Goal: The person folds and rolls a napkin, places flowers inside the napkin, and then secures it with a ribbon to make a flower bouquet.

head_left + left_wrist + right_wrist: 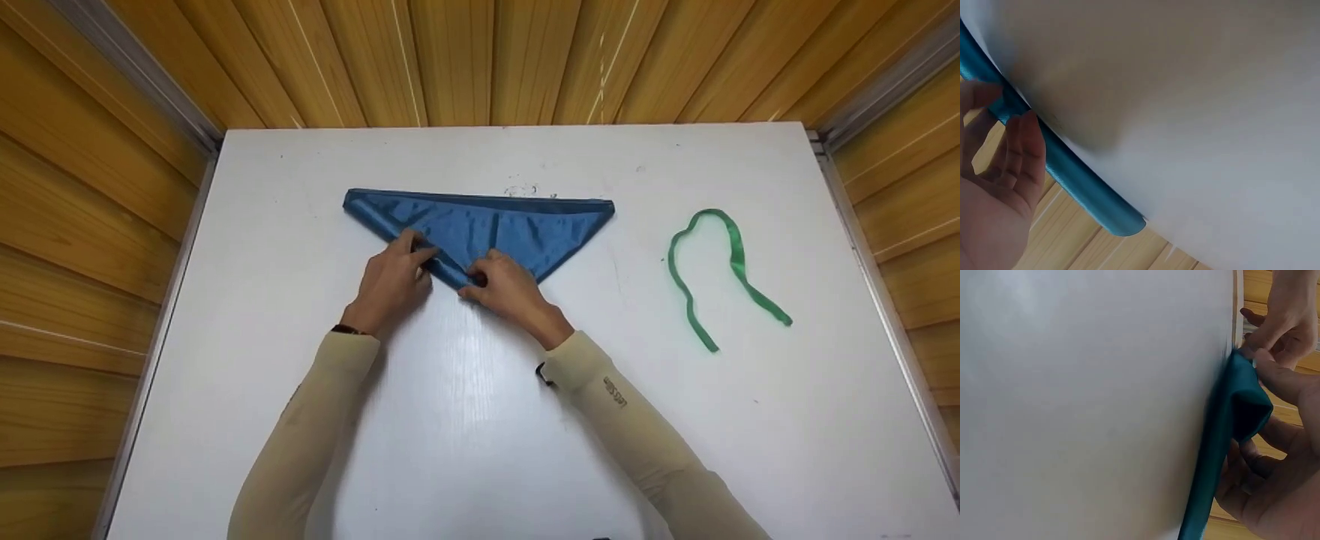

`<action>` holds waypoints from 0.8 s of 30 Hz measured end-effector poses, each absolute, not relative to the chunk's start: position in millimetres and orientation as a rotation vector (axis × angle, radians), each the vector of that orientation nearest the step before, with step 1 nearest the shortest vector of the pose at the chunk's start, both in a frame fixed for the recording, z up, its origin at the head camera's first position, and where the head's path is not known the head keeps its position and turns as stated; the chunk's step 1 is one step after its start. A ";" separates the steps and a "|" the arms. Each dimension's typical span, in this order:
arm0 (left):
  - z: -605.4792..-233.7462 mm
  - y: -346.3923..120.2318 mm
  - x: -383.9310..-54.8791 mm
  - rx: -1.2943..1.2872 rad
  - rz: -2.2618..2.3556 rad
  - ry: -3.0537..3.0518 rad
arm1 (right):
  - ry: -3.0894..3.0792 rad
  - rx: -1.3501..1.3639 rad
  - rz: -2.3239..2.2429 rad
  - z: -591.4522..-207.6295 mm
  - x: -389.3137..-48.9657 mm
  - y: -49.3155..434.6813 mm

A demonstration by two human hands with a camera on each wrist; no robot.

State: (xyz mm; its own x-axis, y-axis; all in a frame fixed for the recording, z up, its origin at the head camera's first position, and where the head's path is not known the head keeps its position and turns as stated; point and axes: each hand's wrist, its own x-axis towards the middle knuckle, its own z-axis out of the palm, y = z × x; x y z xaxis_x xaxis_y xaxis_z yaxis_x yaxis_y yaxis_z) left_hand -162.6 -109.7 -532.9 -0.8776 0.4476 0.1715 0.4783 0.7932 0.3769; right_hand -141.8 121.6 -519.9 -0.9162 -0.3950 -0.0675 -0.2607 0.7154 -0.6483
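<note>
A shiny blue cloth (465, 225), folded into a wide triangle, lies with its long side away from me and its point toward me. Its left slanting edge is turned over into a narrow rolled band (1092, 191). My left hand (394, 281) pinches this band midway along, thumb and fingertips on the fabric. Close to the near point, my right hand (514, 292) grips the same band between thumb and fingers. In the right wrist view the fabric (1238, 382) bulges into an open fold beside the right thumb, with the left hand (1292, 323) just beyond.
On the right of the white table (465, 420) lies a green ribbon (736, 244), bent in a loose arch. Wood-patterned panels (450, 60) stand behind the table and along both sides.
</note>
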 end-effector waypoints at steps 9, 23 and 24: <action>-531.9 -109.6 -164.8 -0.686 -0.772 -2.884 | 2.627 -0.449 -1.146 -520.1 -141.9 124.9; -530.7 -110.5 -164.4 -0.763 -0.645 -2.912 | 2.743 -0.529 -0.961 -520.0 -140.8 132.9; -530.6 -110.5 -164.6 -0.761 -0.648 -2.917 | 2.742 -0.534 -0.958 -520.1 -140.6 133.0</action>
